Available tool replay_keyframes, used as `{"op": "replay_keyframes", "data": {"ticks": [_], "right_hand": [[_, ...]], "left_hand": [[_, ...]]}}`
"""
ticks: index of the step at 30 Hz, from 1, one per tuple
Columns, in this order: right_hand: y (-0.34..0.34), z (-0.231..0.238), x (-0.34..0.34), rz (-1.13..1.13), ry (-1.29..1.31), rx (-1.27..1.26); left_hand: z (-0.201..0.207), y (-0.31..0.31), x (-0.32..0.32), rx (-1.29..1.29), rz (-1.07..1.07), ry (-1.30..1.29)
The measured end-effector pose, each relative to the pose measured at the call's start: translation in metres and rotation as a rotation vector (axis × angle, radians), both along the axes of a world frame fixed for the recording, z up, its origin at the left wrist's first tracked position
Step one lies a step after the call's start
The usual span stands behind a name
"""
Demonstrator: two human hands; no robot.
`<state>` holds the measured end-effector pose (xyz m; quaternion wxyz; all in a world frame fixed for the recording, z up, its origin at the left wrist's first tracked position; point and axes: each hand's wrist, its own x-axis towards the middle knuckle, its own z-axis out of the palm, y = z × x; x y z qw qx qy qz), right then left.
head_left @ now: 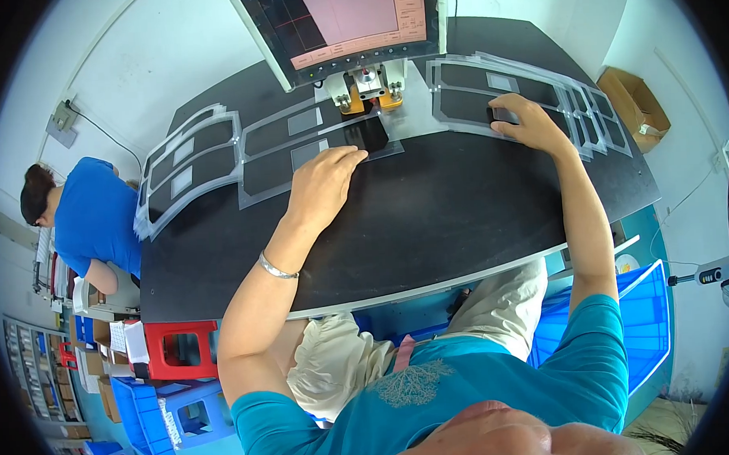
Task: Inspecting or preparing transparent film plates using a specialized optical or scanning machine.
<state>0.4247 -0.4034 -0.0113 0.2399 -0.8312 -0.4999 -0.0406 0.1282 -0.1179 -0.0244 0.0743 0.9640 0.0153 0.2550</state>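
Note:
A clear plastic sheet point(265, 181) with dark and pale rectangular windows lies on the black table, its right end under the machine head point(367, 89). My left hand point(326, 180) is closed at the near edge of this sheet, fingers pressed together beside a dark panel; the thumb is hidden. Over at the right, my right hand point(531, 124) rests on a fanned stack of similar sheets point(465, 105). Its thumb and forefinger are apart, with a gap between them. Another overlapping stack of sheets point(202, 141) lies at the table's left side.
A monitor point(347, 21) stands over the machine. Beyond the table's right end is a cardboard box point(632, 106). Blue crates point(641, 321) and a red stool point(181, 349) are below table level. A person in a blue shirt point(99, 215) bends at the left.

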Motion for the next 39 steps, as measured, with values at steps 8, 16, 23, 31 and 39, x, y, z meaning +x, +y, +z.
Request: {"op": "replay_keyframes", "data": {"ticks": [8,16,23,31,39], "right_hand": [[0.002,0.000,-0.001,0.005,-0.006,0.006],[0.002,0.000,0.000,-0.002,0.013,-0.002],[0.005,-0.003,0.002,-0.002,-0.022,0.090],[0.027,0.012,-0.029,0.004,0.173,0.146],[0.043,0.019,-0.066,0.100,1.107,0.164]], "left_hand": [[-0.012,0.023,0.033,0.105,0.090,-0.027],[-0.019,0.035,0.050,0.136,0.129,-0.011],[-0.018,0.035,0.049,0.078,0.118,0.000],[-0.023,0.042,0.047,0.145,0.180,-0.049],[0.007,-0.034,0.006,0.062,-0.109,-0.182]]}}
